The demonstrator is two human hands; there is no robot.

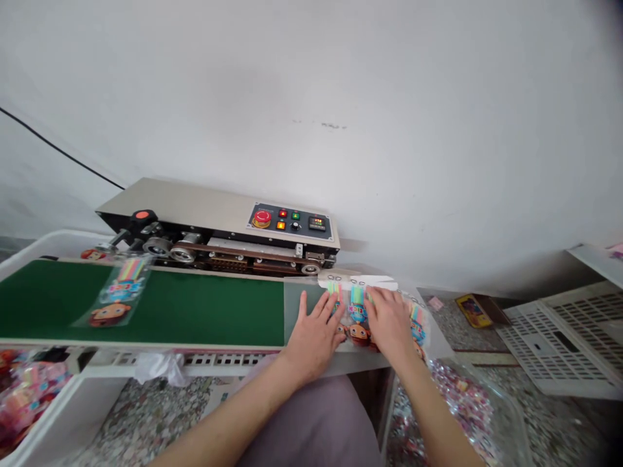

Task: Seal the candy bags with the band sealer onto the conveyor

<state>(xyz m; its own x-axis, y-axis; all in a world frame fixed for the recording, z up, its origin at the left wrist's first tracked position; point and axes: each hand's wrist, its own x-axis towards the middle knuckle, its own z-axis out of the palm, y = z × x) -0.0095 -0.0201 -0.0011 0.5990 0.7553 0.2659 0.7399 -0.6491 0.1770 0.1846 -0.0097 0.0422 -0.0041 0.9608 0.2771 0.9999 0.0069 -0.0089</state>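
Your left hand (314, 331) flat, fingers spread, on the packets (359, 310) right of the belt (195, 308), your right hand (389, 319) palm-down beside it, fingers loosely spread, forearms angled inward, another packet (117, 295) on the belt's left.

Left of the hands runs a green conveyor belt (204, 308), with one clear printed cartoon packet (114, 295) lying far down it. Behind the belt, up and left of the hands, stands a grey metal sealing machine (195, 211) with a red round button (261, 217). Well right of the hands sit white slatted plastic crates (569, 337). A white plastic bin (58, 415) of packets stands at far lower left.
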